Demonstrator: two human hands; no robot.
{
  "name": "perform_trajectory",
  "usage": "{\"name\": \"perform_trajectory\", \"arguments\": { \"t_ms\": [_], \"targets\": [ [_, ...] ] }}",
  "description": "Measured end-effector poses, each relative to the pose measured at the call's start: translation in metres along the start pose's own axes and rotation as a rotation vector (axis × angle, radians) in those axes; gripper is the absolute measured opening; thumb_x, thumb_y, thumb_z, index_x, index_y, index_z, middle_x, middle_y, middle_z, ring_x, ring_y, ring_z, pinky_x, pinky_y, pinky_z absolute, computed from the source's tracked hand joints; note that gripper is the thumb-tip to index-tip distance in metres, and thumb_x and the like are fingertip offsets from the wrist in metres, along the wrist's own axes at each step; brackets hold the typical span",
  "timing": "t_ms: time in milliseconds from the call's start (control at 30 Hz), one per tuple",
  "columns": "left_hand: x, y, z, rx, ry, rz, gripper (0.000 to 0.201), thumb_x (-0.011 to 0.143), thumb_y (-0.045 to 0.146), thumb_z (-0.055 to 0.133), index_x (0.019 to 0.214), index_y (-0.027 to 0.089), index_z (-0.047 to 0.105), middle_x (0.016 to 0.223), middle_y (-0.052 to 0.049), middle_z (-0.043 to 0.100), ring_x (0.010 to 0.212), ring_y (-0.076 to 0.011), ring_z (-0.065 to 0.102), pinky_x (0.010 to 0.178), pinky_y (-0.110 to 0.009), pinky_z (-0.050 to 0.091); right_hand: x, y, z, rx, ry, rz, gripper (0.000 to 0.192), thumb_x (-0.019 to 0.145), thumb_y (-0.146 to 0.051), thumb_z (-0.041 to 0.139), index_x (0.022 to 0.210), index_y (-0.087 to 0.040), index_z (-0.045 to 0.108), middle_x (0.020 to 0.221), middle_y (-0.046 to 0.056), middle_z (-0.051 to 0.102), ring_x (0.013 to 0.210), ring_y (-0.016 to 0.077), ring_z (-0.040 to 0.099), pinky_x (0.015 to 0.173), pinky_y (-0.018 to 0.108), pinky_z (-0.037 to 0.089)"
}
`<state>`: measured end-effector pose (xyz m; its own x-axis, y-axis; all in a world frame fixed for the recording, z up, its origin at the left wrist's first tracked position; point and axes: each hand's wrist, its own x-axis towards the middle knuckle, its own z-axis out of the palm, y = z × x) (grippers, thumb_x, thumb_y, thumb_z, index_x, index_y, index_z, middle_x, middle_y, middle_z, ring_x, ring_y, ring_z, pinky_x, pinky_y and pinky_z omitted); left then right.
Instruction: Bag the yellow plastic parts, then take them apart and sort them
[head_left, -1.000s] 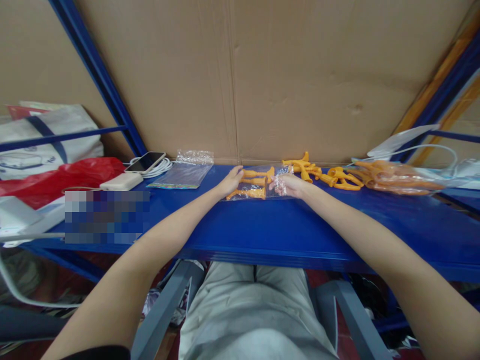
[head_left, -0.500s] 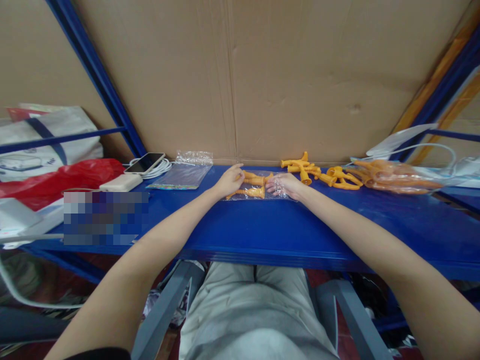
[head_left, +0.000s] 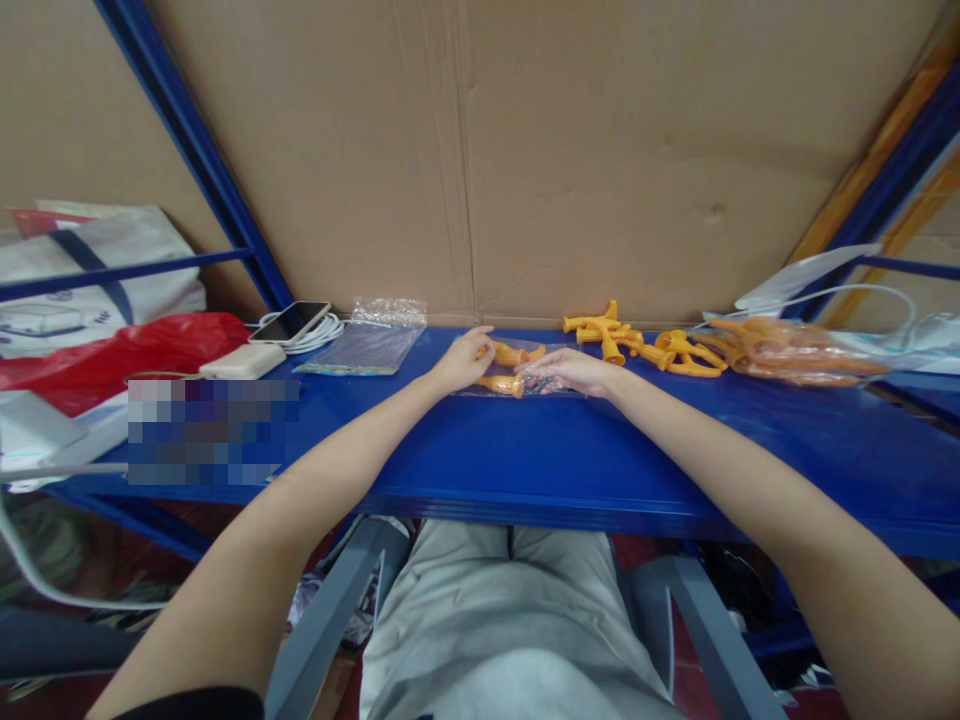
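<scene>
Closest, the grey trousers of the person are filling the place at six o'clock, and two chair arms are standing beside them, about nine and three o'clock. Beyond the lap, the blue table is stretching across. Straight ahead, at twelve o'clock, a clear bag is lying flat on this table, between the two hands, and a few orange pieces are showing inside it. The left hand is bending its fingers over the left end of the bag; I cannot tell if it is gripping. The right hand is laying rather straight fingers upon the crumpled right part; whether it is pinching the plastic, I cannot tell.

Toward one o'clock, several loose orange pieces are lying in a heap. Just beside them, between one and two, a filled bag is resting with more orange pieces in it. Between ten and eleven, a white box is lying next to a red bag. At eleven, flat clear bags and a phone on a white cable are resting. Farthest, at twelve, brown cardboard is standing behind everything.
</scene>
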<state>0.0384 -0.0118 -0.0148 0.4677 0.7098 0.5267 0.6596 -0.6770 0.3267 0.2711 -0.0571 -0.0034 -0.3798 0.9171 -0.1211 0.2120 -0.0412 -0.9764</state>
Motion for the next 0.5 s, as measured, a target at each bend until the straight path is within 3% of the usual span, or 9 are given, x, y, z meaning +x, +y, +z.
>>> {"name": "perform_trajectory", "arguments": {
  "t_ms": [133, 233, 400, 500],
  "targets": [
    [-0.001, 0.001, 0.003, 0.009, -0.094, -0.003, 0.009, 0.088, 0.017, 0.052, 0.084, 0.020, 0.060, 0.134, -0.014, 0.067, 0.143, -0.0266, 0.049, 0.121, -0.049, 0.035, -0.005, -0.004, 0.006, 0.052, 0.036, -0.004, 0.031, 0.085, -0.006, 0.066, 0.110, -0.018, 0.079, 0.133, 0.011, 0.069, 0.096, 0.0128, 0.069, 0.071, 0.018, 0.058],
    [-0.001, 0.001, 0.005, 0.033, -0.168, -0.019, 0.009, 0.089, 0.019, 0.049, 0.087, 0.020, 0.058, 0.135, -0.015, 0.066, 0.148, -0.0278, 0.043, 0.122, -0.051, 0.034, -0.008, -0.007, 0.011, 0.098, 0.072, -0.006, 0.035, 0.083, 0.000, 0.063, 0.110, -0.017, 0.077, 0.130, 0.011, 0.071, 0.092, 0.0120, 0.070, 0.065, 0.016, 0.057],
    [0.001, -0.004, 0.005, 0.059, -0.220, -0.026, 0.009, 0.090, 0.022, 0.047, 0.091, 0.021, 0.056, 0.140, -0.015, 0.063, 0.148, -0.0263, 0.042, 0.122, -0.047, 0.035, -0.007, -0.010, 0.014, 0.205, 0.242, -0.007, 0.018, 0.082, 0.004, 0.063, 0.084, -0.012, 0.071, 0.087, 0.009, 0.075, 0.069, 0.0115, 0.068, 0.067, 0.025, 0.060],
    [0.001, -0.005, 0.006, 0.055, -0.229, -0.006, 0.009, 0.091, 0.023, 0.046, 0.090, 0.023, 0.055, 0.134, -0.012, 0.067, 0.147, -0.0254, 0.044, 0.122, -0.046, 0.036, -0.004, -0.010, 0.015, 0.262, 0.416, 0.018, 0.025, 0.085, 0.008, 0.053, 0.073, -0.013, 0.062, 0.064, 0.003, 0.065, 0.058, 0.0109, 0.063, 0.067, 0.028, 0.061]
  ]
}}
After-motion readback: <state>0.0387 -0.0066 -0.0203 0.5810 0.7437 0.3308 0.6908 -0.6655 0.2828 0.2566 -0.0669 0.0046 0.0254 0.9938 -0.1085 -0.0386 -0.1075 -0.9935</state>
